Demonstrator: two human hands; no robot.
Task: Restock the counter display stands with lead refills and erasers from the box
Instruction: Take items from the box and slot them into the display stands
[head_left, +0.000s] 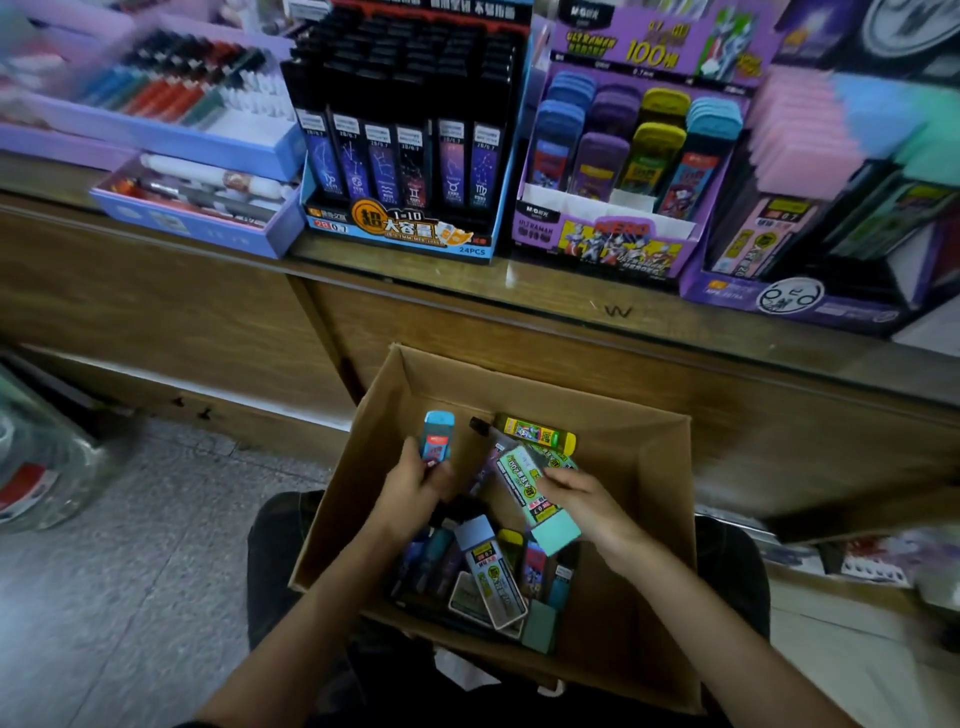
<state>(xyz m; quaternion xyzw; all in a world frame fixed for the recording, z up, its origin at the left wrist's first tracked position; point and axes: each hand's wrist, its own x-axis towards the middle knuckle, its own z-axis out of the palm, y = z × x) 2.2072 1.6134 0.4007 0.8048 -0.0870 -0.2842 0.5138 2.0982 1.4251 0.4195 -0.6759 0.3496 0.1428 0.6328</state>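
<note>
A brown cardboard box (644, 467) rests on my lap below the counter. My left hand (415, 483) grips a light-blue-capped lead refill case (438, 435) above the box. My right hand (576, 493) holds a mint-green refill pack (535, 493) tilted over the box. Inside lie a yellow case (535, 431), a blue-capped pack (488, 566) and several other cases. On the counter stand a black constellation refill stand (400, 156), a purple Ultraman stand (618, 156) and a pastel-capped stand (831, 208) at right.
Two lavender trays of pens (171, 104) and correction items (197, 202) sit on the counter at left. The wooden counter front (156, 291) rises just beyond the box. A clear container (41, 457) stands on the speckled floor at left.
</note>
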